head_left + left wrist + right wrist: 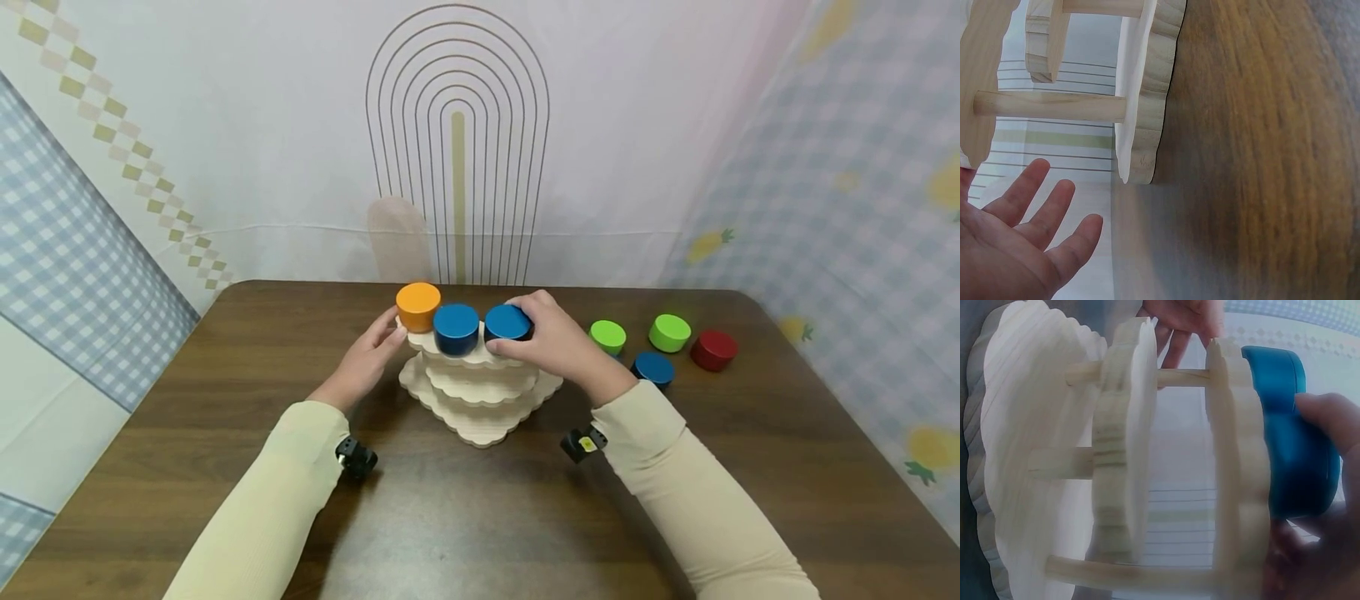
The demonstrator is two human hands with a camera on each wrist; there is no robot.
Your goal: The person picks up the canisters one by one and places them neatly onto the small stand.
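Note:
A three-tier pale wooden stand point(480, 382) with scalloped tiers joined by dowels stands on the table. On its top tier sit an orange round tin point(417, 308) at the left and a blue round tin point(456, 331) in the middle. My right hand point(558, 337) grips another blue round tin point(507, 322) at the tier's right, thumb in front and fingers behind. With thumb and index finger, my left hand point(363, 358) holds the top tier's left edge beside the orange tin. Its other fingers point(1054, 209) stretch out loosely below that tier in the left wrist view.
Right of the stand, on the brown table point(465, 517), are a near green tin point(607, 335), a farther green tin point(670, 332), a red tin point(714, 350) and a blue tin point(652, 368). Patterned cloth point(300, 150) hangs behind the table.

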